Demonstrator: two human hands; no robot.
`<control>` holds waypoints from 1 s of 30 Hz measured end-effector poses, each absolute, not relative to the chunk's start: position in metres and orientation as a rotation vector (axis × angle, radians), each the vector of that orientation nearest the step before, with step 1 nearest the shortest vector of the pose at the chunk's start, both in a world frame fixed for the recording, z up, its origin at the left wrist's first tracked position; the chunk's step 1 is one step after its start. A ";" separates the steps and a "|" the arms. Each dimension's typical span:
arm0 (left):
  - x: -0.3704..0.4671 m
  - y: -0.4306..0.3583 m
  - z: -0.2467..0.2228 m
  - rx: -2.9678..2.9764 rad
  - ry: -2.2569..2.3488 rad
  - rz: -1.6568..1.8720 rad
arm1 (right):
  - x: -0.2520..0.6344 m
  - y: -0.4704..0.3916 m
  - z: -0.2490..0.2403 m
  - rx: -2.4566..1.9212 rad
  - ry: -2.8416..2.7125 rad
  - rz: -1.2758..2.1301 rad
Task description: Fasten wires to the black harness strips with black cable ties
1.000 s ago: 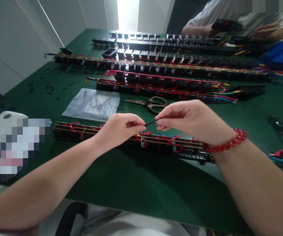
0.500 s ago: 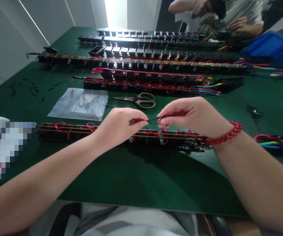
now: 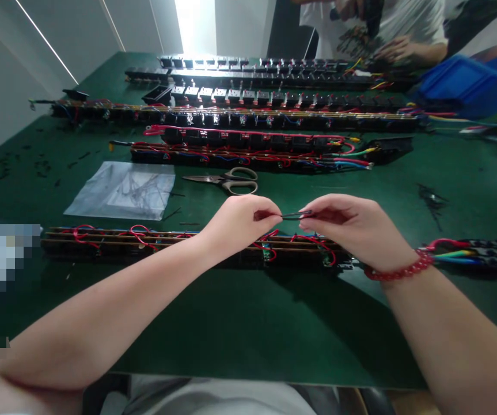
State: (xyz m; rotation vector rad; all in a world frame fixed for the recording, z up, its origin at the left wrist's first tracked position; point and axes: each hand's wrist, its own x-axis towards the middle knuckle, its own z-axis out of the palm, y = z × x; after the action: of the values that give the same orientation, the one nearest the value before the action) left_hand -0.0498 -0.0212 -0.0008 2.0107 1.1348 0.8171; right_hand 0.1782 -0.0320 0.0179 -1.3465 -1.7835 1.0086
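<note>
My left hand [image 3: 246,225] and my right hand [image 3: 349,225] face each other with a thin black cable tie [image 3: 290,217] stretched between them. Both hands are closed in a pinch, each on one end of it, and its two strands run side by side. Just below lies a long black wired strip [image 3: 114,245] with brass-coloured rails and red wire loops; my forearm and hands cover part of it. A clear plastic bag [image 3: 118,193] of black ties rests behind it, beside a pair of scissors [image 3: 222,180].
More wired strips [image 3: 239,151] lie in rows across the green table [image 3: 231,328]. A blue bin [image 3: 468,86] stands at the back right, near a co-worker's hand [image 3: 393,49]. Loose black ties [image 3: 432,199] lie at right.
My hands have shifted a little right along the strip and sit slightly farther apart, the cable tie still between them. The view has also shifted slightly.
</note>
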 end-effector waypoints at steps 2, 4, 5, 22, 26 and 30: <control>-0.052 -0.024 -0.003 2.012 1.142 0.802 | 0.176 -0.032 0.012 -1.348 -1.823 0.984; -0.053 -0.025 -0.004 1.986 1.149 0.780 | 0.175 -0.032 0.006 -1.321 -1.870 0.942; -0.053 -0.025 -0.004 1.967 1.154 0.764 | 0.174 -0.032 0.003 -1.305 -1.894 0.923; -0.052 -0.023 -0.004 1.994 1.138 0.629 | 0.174 -0.031 0.004 -1.225 -1.914 0.895; -0.051 -0.023 -0.004 2.003 1.140 0.572 | 0.175 -0.030 0.004 -1.206 -1.850 0.948; -0.053 -0.022 -0.006 2.050 1.138 0.602 | 0.176 -0.028 0.002 -1.194 -1.761 1.008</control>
State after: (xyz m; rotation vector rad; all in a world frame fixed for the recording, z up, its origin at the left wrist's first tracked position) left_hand -0.0528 -0.0224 -0.0055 2.0497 1.1375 0.6017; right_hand 0.1758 -0.0284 0.0019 -1.1935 -1.7614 1.0079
